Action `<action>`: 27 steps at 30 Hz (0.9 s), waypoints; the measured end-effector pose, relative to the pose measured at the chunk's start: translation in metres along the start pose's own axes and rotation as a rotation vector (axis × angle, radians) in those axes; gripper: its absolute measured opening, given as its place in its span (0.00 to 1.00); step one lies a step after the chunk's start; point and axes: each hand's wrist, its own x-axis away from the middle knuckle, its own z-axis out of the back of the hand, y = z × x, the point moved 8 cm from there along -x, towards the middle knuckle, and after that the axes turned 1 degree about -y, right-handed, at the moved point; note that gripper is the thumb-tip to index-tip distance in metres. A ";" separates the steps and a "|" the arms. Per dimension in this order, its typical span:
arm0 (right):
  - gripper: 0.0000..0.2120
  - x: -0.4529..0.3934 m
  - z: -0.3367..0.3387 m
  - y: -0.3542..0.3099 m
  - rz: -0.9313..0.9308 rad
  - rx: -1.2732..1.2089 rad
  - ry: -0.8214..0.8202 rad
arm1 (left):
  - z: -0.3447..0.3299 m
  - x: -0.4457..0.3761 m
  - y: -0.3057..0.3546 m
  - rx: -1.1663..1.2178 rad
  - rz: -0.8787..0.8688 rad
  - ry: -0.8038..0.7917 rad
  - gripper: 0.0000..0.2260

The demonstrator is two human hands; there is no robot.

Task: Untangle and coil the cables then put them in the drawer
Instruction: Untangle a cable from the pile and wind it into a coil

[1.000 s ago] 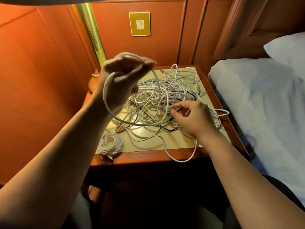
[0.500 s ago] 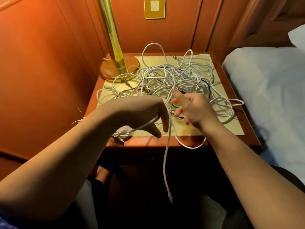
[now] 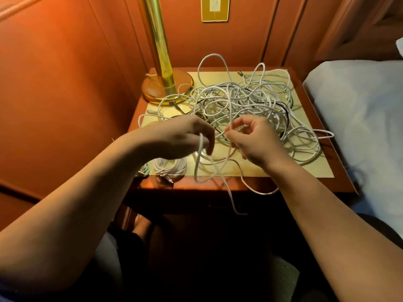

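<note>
A big tangle of mostly white cables (image 3: pixel 246 103), with a few black and green strands, covers the wooden nightstand (image 3: pixel 346 179). My left hand (image 3: pixel 185 136) holds a white cable (image 3: pixel 197 164) that loops down over the front of the tabletop, its free end hanging below the edge. My right hand (image 3: pixel 253 138) pinches a white strand between thumb and forefinger at the near edge of the tangle. A coiled white cable (image 3: pixel 169 166) lies at the front left corner, partly hidden by my left forearm. The drawer front below the tabletop is dark and hard to make out.
A brass lamp (image 3: pixel 162 79) stands on the back left of the nightstand. Orange wooden panelling with a brass switch plate (image 3: pixel 214 8) is behind. A bed with white sheets (image 3: pixel 359 118) borders the right side. My knees are below the nightstand.
My left hand came down from a raised position to just above the tabletop, with the cable trailing over the front edge. My right hand moved from flat on the tangle to pinching a strand.
</note>
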 end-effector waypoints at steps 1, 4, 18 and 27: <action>0.02 0.003 0.004 -0.004 0.037 -0.034 -0.014 | 0.007 0.002 -0.004 0.024 0.007 0.053 0.09; 0.09 0.014 0.008 -0.016 0.124 -0.244 -0.246 | 0.018 0.010 -0.014 0.074 0.027 0.170 0.09; 0.30 0.095 0.044 0.029 -0.364 0.859 -0.669 | -0.022 0.057 0.011 0.493 -0.094 0.093 0.06; 0.24 0.141 -0.040 -0.039 -0.095 -0.468 -0.670 | -0.060 0.065 0.018 0.944 -0.015 0.115 0.07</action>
